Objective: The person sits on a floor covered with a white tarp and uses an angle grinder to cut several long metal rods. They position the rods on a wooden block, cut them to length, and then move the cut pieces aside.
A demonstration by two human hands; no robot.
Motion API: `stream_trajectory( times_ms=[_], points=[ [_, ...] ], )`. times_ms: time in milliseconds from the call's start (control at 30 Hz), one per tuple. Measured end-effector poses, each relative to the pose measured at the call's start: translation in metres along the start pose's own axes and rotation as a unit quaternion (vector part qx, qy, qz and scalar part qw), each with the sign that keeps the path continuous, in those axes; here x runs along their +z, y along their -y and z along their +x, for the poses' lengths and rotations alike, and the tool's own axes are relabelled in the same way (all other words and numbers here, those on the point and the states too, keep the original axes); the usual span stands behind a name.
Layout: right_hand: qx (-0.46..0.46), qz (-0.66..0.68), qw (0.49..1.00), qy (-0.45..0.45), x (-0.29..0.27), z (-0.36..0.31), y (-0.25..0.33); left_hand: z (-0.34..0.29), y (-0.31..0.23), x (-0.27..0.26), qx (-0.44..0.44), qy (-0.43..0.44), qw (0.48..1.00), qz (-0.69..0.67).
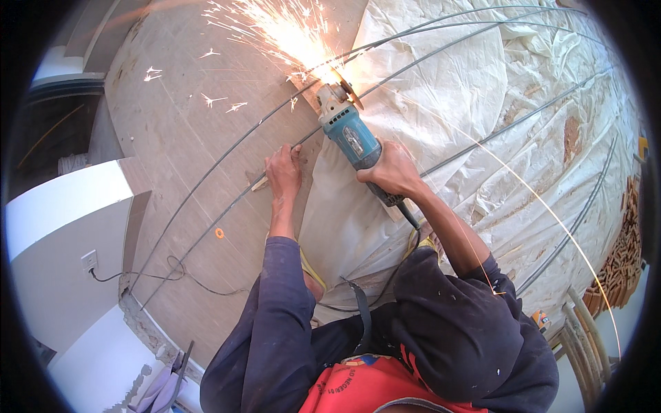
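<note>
My right hand [392, 168] is wrapped round the rear body of a blue angle grinder [352, 138]. The grinder's disc [352, 93] meets a long thin steel rod [237, 144], and a bright spray of sparks [289, 41] flies off to the upper left. Closer to me, a second steel rod [217, 219] runs under the fingers of my left hand [284, 172], which is closed on it. A small scrap of wood [259, 183] lies beside that hand. Glare hides the exact point where the disc touches the rod.
Crumpled white plastic sheeting [441, 76] covers the floor on the right, with more rods [530, 117] across it. A power cord [213, 290] trails to a wall outlet [89, 260] at left. An orange ring [219, 233] lies on the floor tiles. Stacked brown pieces [620, 255] stand far right.
</note>
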State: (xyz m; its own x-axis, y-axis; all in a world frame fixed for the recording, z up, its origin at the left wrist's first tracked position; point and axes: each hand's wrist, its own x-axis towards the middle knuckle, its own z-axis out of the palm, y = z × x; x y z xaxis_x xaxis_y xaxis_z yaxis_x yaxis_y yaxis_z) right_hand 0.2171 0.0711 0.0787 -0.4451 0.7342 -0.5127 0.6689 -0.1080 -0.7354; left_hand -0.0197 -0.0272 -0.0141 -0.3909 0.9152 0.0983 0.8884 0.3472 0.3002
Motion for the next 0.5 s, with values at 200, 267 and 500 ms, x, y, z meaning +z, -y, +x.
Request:
stream_trajectory(
  times_ms=[200,267,500],
  points=[
    [-0.031,0.013,0.999,-0.013,-0.004,-0.004,0.003,0.000,-0.004,0.001,0.014,-0.012,1.000,-0.005],
    [-0.010,-0.005,1.000,-0.005,-0.007,-0.005,0.005,0.000,-0.006,0.002,0.009,-0.012,1.000,-0.015],
    [0.001,0.011,1.000,0.006,-0.003,-0.001,0.003,0.000,0.000,0.004,0.008,-0.011,1.000,0.004]
  ],
)
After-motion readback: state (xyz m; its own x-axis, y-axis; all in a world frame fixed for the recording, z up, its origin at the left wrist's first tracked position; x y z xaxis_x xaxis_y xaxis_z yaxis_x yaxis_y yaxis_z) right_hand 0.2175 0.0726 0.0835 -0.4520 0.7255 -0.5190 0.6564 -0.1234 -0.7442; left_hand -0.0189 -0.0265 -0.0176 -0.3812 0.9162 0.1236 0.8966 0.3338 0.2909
